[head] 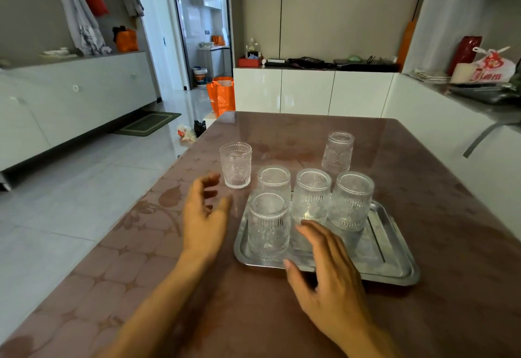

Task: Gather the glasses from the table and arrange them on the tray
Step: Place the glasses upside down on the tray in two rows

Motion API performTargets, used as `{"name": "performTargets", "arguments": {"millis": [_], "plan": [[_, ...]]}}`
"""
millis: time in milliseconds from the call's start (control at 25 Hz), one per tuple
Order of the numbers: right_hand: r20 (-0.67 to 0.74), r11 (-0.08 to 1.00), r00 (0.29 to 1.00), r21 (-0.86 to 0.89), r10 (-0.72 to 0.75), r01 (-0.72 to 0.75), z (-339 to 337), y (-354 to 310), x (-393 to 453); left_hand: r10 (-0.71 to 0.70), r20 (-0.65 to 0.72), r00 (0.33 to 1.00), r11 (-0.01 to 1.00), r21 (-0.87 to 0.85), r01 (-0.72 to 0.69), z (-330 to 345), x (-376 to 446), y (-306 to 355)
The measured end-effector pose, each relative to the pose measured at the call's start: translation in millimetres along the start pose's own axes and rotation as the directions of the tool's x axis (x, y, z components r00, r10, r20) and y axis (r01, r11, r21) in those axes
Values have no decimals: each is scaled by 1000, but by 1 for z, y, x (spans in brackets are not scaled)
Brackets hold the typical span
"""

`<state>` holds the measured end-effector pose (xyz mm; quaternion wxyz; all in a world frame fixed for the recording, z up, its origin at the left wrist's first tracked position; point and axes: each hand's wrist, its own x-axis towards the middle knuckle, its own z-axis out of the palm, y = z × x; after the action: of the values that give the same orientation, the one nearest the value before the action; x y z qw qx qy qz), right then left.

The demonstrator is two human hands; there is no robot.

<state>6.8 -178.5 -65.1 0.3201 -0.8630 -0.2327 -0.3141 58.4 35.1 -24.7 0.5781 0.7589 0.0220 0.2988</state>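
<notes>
Nearest to me, my right hand (329, 270) hangs over the front of the metal tray (394, 270), fingers spread apart and holding nothing; my left hand (204, 216) is out over the bench (423, 188) just left of the tray, grip open too, empty, thumb and fingers cupped toward the upright glass (236, 165). On the tray I count four glasses turned mouth-down: the front-left glass (268, 225), then a back row of three, back-left glass (274, 183), middle glass (311, 197) and right glass (351, 201), standing close together, possibly touching. Off the tray, the upright one sits just beyond my left fingers, and an inverted far glass (337, 152) stands further back on the bench, apart from the rest. I judge these as stiff, breakable and fairly hefty for their size; the embossed ribbing should give some bite, but glass on steel will slide and clink, so I'd wrap the sides around mid-height rather than pinch a rim. No marks readable on the glasses; the far white shopping bag (492, 66) has red print too blurred to read.
</notes>
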Motion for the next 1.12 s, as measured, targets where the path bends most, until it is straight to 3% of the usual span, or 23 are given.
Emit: {"name": "performTargets", "arguments": {"millis": [80, 160, 280, 360, 480, 600, 680, 760, 800, 840, 880, 960, 1000, 1080, 1120], "plan": [[-12, 998, 999, 31, 49, -48, 2, 3, 6, 115, 67, 991, 972, 200, -126, 9, 36, 5], [-17, 997, 998, 54, 62, -61, 3, 6, 9, 179, 208, 962, 864, 435, -255, 19, 73, 2], [-26, 993, 996, 83, 84, -81, 2, 14, 9, 41, 371, 928, 682, 668, -297, 29, 106, -18], [-24, 992, 995, 84, 96, -94, 0, 16, 10, 45, 378, 925, 649, 693, -315, 32, 113, -29], [-33, 995, 996, 56, 79, -77, 0, 18, 10, 106, 326, 939, 686, 659, -307, 24, 110, -23], [-82, 995, 994, 78, 74, -67, -10, 21, 17, 264, 228, 937, 678, 647, -348, 2, 97, 3], [-133, 987, 984, 123, 115, -99, -20, 18, 22, 436, 211, 875, 642, 609, -467, -10, 79, 34], [-190, 924, 937, 306, 295, -229, -33, 9, 30, 578, 242, 779, 600, 521, -607, -17, 55, 68], [-165, 830, 888, 459, 430, -317, -41, 4, 36, 639, 278, 717, 564, 464, -683, -18, 41, 84], [-46, 662, 825, 623, 563, -417, -49, 0, 44, 689, 330, 646, 518, 400, -756, -19, 27, 97], [169, 423, 754, 741, 635, -522, -58, -3, 52, 728, 393, 562, 457, 333, -825, -17, 12, 105], [622, -71, 602, 723, 500, -688, -75, -10, 65, 748, 533, 395, 334, 212, -918, -8, -17, 112], [726, -228, 572, 674, 381, -703, -80, -12, 66, 738, 593, 321, 274, 171, -946, -2, -29, 111], [744, -406, 597, 666, 299, -626, -83, -14, 61, 726, 648, 231, 193, 130, -973, 6, -44, 106], [707, -404, 618, 705, 343, -583, -83, -11, 58, 721, 660, 210, 194, 99, -976, 6, -48, 101]]}}
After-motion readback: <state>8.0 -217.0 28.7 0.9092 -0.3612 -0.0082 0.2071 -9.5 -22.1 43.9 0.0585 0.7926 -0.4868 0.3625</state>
